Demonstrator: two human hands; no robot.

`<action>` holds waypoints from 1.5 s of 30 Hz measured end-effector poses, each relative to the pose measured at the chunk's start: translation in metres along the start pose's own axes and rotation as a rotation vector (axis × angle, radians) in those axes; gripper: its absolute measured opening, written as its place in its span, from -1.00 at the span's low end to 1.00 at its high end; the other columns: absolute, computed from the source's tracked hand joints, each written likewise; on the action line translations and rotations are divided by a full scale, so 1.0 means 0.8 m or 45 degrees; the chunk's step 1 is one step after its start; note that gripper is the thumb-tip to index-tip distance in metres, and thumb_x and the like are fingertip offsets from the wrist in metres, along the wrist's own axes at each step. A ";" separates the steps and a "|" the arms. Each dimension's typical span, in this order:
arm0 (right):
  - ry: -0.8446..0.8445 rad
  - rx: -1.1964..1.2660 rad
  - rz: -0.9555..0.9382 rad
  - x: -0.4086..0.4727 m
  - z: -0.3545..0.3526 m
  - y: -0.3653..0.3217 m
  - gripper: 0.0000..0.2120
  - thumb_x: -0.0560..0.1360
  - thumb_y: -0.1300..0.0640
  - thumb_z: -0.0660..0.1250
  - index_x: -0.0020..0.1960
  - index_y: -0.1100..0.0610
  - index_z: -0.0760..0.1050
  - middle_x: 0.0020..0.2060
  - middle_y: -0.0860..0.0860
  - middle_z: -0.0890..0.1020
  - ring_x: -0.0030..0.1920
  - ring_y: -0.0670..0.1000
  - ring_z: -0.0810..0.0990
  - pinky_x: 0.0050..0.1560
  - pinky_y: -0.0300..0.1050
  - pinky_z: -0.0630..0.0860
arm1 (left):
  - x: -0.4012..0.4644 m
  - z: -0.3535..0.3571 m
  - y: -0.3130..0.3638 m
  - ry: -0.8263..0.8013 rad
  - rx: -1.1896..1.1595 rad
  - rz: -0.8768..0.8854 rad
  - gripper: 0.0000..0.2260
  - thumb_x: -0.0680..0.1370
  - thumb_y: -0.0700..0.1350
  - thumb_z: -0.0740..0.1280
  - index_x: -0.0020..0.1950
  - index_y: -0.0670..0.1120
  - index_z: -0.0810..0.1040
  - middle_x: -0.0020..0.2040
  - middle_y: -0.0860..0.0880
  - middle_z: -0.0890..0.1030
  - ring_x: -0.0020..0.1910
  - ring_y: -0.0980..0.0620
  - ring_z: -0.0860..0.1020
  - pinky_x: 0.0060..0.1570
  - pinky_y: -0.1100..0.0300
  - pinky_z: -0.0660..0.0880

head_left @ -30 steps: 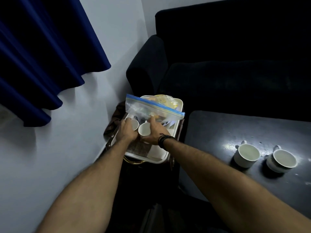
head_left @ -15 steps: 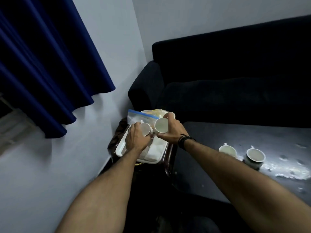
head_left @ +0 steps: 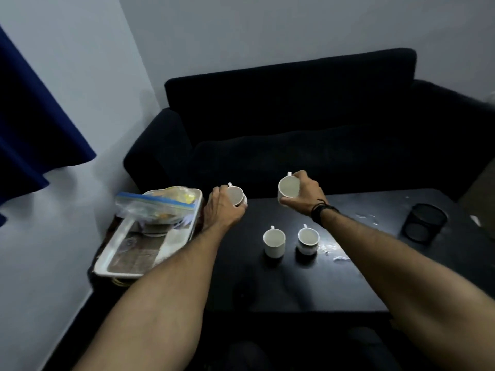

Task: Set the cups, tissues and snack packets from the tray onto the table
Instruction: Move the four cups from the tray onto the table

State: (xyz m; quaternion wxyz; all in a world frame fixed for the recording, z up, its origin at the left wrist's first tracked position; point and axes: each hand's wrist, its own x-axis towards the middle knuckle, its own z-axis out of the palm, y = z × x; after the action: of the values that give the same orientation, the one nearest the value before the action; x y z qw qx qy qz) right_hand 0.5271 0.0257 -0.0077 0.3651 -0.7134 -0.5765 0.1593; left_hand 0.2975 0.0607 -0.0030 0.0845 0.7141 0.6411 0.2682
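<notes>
White cups (head_left: 273, 241) are sitting on a black table (head_left: 348, 277), white tray (head_left: 171, 243) is carrying a clear bag (head_left: 152, 207) with blue strip and yellow contents, sofa (head_left: 294, 124) showing black, curtain (head_left: 32, 116) deep blue.

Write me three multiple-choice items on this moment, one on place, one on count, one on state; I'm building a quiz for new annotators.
1. Where does the zip bag lie?
A. on the sofa
B. on the tray
C. on the black table

2. How many white cups stand on the table?
A. two
B. four
C. none

3. What is the right hand doing?
A. resting flat on the table
B. holding a cup in the air
C. gripping the mesh pot

Key: 1 B, the bag rests at the far end of the tray. 2 A, two cups stand side by side. 3 B, its fingers wrap a tilted cup above the table.
</notes>
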 end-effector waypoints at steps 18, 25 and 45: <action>-0.122 0.017 0.348 0.079 0.083 0.157 -0.40 0.20 -0.02 0.53 0.14 0.06 0.36 -0.08 0.00 0.53 -0.09 0.06 0.52 -0.11 -0.14 0.49 | 0.058 0.197 0.060 -0.239 0.039 -0.112 -0.55 0.35 0.21 0.40 0.09 -0.06 0.53 0.09 -0.06 0.57 0.15 -0.11 0.55 0.00 0.03 0.52; -0.214 0.006 0.476 0.079 0.110 0.183 -0.38 0.21 0.06 0.54 0.19 0.09 0.36 -0.05 0.01 0.48 -0.09 0.06 0.48 -0.14 -0.15 0.45 | 0.051 0.242 0.043 -0.368 0.095 -0.165 -0.53 0.32 0.16 0.45 0.13 -0.06 0.57 0.11 -0.05 0.60 0.16 -0.10 0.55 0.03 0.05 0.54; -0.281 -0.035 0.519 0.075 0.109 0.172 -0.24 0.23 -0.01 0.59 0.29 0.15 0.32 0.19 0.12 0.51 0.19 0.16 0.52 0.05 -0.04 0.52 | 0.044 0.245 0.033 -0.499 0.057 -0.216 -0.28 0.25 0.19 0.56 0.28 -0.09 0.44 0.26 -0.06 0.50 0.30 -0.10 0.42 0.11 0.03 0.47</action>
State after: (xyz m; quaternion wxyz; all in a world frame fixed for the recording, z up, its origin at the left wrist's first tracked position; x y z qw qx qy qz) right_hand 0.5847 0.1019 -0.1523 0.2506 -0.7982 -0.4590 0.2989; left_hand 0.4179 0.1342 -0.1458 0.2140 0.6977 0.6760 0.1018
